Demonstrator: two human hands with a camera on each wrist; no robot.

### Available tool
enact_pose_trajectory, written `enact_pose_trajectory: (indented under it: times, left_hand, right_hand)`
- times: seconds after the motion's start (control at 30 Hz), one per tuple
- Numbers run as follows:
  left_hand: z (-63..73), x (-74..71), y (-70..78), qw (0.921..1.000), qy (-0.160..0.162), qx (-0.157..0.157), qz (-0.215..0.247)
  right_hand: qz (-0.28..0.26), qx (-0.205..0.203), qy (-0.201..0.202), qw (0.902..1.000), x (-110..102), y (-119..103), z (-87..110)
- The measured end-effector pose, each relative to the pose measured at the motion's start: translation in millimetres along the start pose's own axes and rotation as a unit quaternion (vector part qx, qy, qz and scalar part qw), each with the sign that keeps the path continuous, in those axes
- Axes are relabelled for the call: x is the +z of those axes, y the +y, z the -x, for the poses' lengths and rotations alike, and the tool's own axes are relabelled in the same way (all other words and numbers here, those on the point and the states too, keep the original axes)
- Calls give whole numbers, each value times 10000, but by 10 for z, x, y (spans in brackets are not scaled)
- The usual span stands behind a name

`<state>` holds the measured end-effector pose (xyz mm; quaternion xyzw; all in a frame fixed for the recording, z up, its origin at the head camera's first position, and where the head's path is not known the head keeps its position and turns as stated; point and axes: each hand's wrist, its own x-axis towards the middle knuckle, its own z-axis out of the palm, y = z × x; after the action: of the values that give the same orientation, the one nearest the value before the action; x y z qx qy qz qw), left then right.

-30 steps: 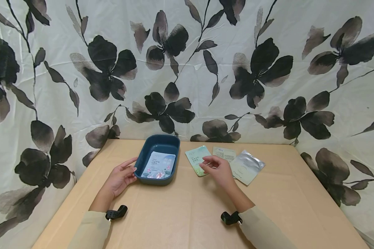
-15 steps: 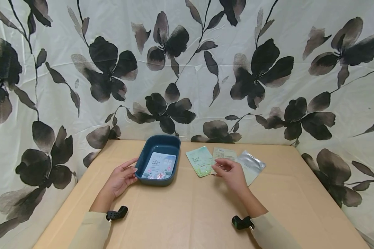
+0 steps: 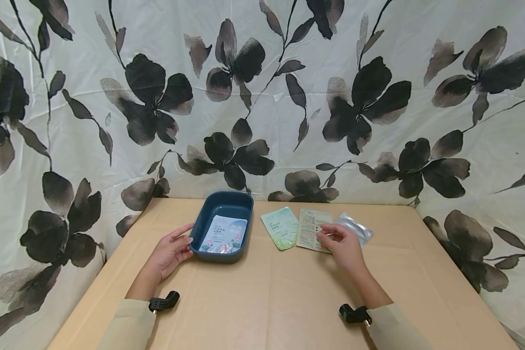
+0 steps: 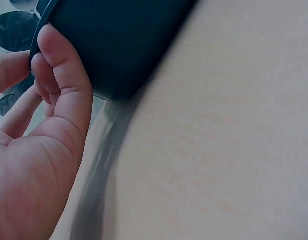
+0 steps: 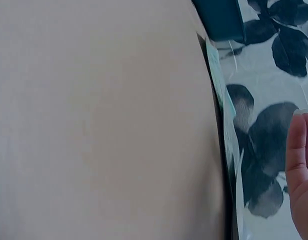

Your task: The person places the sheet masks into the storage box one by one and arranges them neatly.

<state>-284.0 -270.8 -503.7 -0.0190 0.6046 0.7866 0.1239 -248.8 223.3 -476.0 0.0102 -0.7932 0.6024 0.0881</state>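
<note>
while the near left side of the blue tub [image 3: 220,258] was gripped narrowly by the left hand [image 3: 170,253], with finger and thumb set at the rim, the right hand [image 3: 343,245] was held well to the right of the tub, above the packets there. the tub itself was placed on the table [image 3: 267,301], and inside it, on its floor, a flowered packet [image 3: 223,234] was laid with its printed side up, marked in pale blue with pink blossoms.

just to the right of the tub, a green packet [image 3: 281,227] was set at a slant. farther right of the tub, a cream packet [image 3: 308,228] covered in small print was seen, its left edge brought close to the green one; whether the two overlapped could not be told. farthest right of the tub, a silver packet [image 3: 355,226] was partly hidden by the right hand.

by that hand nothing was seen to be gripped: its fingers were loosely bent, with the tips by the right part of the cream packet, though whether the paper was touched could not be told.

behind the tub, a cloth [image 3: 262,107] printed with dark flowers was hung.
</note>
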Motion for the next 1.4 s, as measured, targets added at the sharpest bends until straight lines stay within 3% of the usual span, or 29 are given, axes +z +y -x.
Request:
enact_pose_trajectory:
  times: [0.67, 1.4]
  left_hand:
    - [-13, -15, -6, 10000, -11, -50, 21]
    - [-6, -25, -7, 10000, -81, -37, 41]
  right_hand:
    - [477, 499, 681, 9953, -531, 191, -137]
    - [1426, 561, 1241, 9804, -917, 410, -364]
